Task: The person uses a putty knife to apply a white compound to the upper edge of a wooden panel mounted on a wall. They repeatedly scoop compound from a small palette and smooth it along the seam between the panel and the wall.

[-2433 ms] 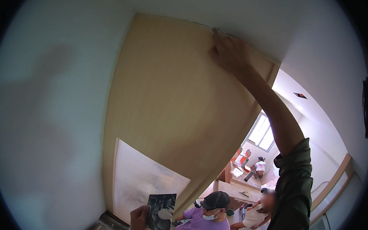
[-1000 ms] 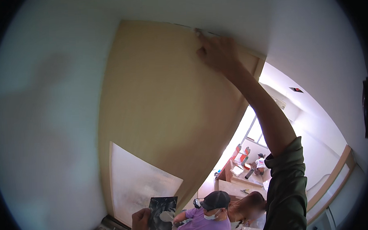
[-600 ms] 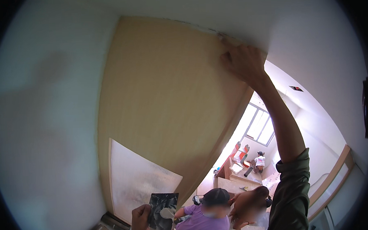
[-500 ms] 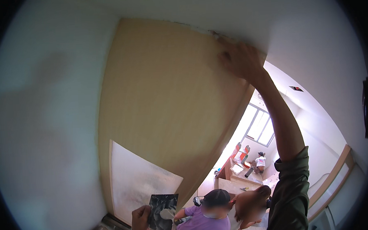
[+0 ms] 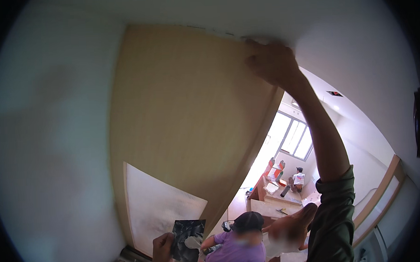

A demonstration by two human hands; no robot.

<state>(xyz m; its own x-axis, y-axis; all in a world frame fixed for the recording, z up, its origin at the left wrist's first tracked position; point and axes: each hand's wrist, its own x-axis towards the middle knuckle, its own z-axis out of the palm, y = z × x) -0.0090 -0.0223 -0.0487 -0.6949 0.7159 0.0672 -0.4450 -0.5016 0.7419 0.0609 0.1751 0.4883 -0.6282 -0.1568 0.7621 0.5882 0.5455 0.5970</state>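
Observation:
My raised right hand (image 5: 272,62) is at the top edge of a tan wooden panel (image 5: 185,99), where the panel meets the white ceiling (image 5: 214,9). Its fingers are bent and closed at the seam; whatever they hold, if anything, I cannot make out. A rough, broken line of whitish material runs along that seam. Low in the view, my left hand (image 5: 162,250) grips a dark, square, marbled board (image 5: 186,254) by its left edge. On the board lies a smooth pale patch (image 5: 192,242), which looks like paste.
Ribbed translucent glass (image 5: 161,203) is set in the panel's lower part. Below stand a person in a purple shirt (image 5: 236,251) and a long-haired person (image 5: 289,230). Another person (image 5: 298,179) sits farther off near a window (image 5: 294,136). A wall (image 5: 46,138) rises at left.
My right hand has shifted slightly leftward and up along the seam, its fingers closer to the edge. The view has turned a little. My left hand still holds the board.

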